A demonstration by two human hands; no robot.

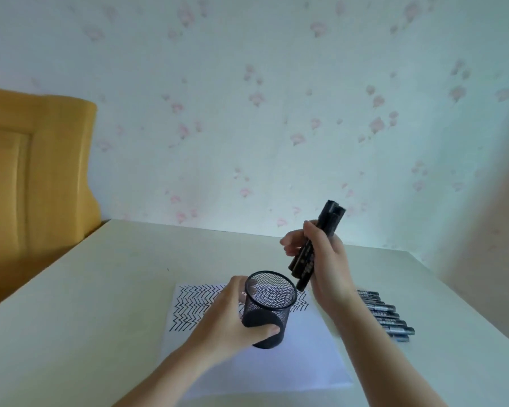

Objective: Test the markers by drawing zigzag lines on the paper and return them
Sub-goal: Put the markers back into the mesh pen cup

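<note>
1. The left hand (227,321) gripped the mesh cup (269,308), fingers and thumb curled round its wall, lifting it over the zigzag-covered paper (247,365) with its mouth tipped up and to the right.
2. The right hand (321,259) clasped a bundle of markers (318,245); their long axis ran steeply, lower ends just beside the cup's rim, so the bundle would likely drop in.
3. More markers (388,315) lay in a row on the table (71,318), right of the paper.
</note>
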